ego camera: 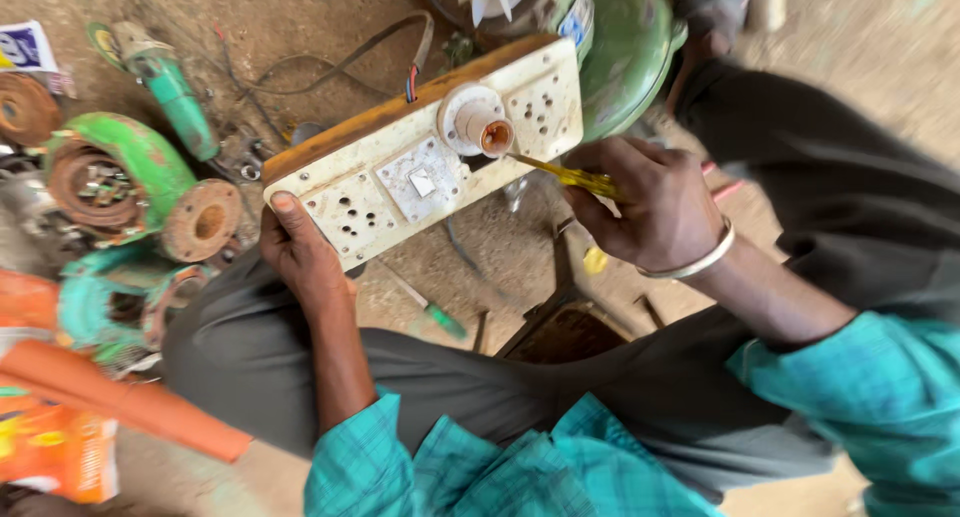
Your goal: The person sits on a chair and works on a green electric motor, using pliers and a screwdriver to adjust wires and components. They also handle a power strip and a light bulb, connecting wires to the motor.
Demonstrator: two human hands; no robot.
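Observation:
A worn cream switchboard (400,172) on a wooden box is held tilted over my lap. It has socket holes at both ends, a white switch (422,182) in the middle and a round lamp holder (480,125). My left hand (300,252) grips its lower left corner. My right hand (645,202), with a metal bangle on the wrist, holds a yellow-handled screwdriver (575,175) whose tip touches the board just below the lamp holder. Red and dark wires (410,80) stick out of the box's top edge.
A green pump housing (125,172) with rusty flanges lies left on the dirt floor, beside a green angle grinder (175,92). A green motor with a white fan (600,32) sits behind the board. An orange pipe (130,402) lies at lower left. A small green-handled screwdriver (440,319) lies below.

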